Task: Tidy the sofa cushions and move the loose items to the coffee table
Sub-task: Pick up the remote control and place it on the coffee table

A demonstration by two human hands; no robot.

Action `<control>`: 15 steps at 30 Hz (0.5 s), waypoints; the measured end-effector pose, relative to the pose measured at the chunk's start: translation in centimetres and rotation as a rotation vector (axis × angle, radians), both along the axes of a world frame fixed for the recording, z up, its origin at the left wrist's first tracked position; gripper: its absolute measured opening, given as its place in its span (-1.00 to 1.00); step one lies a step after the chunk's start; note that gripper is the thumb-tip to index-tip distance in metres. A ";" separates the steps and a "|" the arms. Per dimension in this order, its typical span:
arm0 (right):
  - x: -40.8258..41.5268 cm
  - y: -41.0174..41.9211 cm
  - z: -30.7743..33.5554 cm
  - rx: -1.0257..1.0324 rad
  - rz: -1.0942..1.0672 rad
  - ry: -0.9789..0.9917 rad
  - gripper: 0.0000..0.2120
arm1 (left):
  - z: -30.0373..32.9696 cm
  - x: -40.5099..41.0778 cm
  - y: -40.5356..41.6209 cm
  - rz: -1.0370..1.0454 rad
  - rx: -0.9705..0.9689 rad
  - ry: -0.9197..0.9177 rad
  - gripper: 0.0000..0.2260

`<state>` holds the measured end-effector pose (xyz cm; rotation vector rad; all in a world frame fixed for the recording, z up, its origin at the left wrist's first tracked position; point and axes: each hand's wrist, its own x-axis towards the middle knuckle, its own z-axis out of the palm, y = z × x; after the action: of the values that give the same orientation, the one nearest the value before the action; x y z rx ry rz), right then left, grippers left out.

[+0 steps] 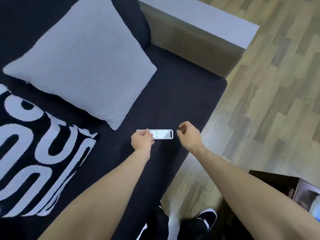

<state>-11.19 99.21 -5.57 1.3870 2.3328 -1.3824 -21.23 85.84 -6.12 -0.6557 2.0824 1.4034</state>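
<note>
A white remote control (pixel 162 134) lies flat on the dark sofa seat (pixel 181 101), near its front edge. My left hand (pixel 142 141) covers the remote's left end, fingers curled onto it. My right hand (pixel 189 135) hovers just right of the remote, fingers loosely bent and holding nothing. A light grey cushion (pixel 83 61) leans on the seat at the back left. At the far left lies a black cushion with big white letters (pixel 38 149).
The sofa's beige armrest (pixel 194 44) runs along the back right. Wood-look floor (pixel 268 101) spreads to the right. A dark coffee table corner (pixel 285 187) shows at the lower right. My shoes (pixel 207 220) stand on the floor below.
</note>
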 end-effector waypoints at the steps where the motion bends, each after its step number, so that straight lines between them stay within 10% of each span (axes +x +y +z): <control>1: -1.1 -0.7 -0.8 -0.007 0.041 -0.027 -0.81 | -0.7 -0.4 -0.8 0.071 0.028 -0.059 -0.88; 15: -8.3 -5.1 -9.1 0.258 0.521 -0.258 -0.59 | -8.3 -2.1 -2.5 0.249 0.096 -0.278 -0.78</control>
<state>-19.44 94.15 -14.67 0.8373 2.4995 -0.7361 -23.36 83.29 -14.39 -1.0344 1.7526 1.4399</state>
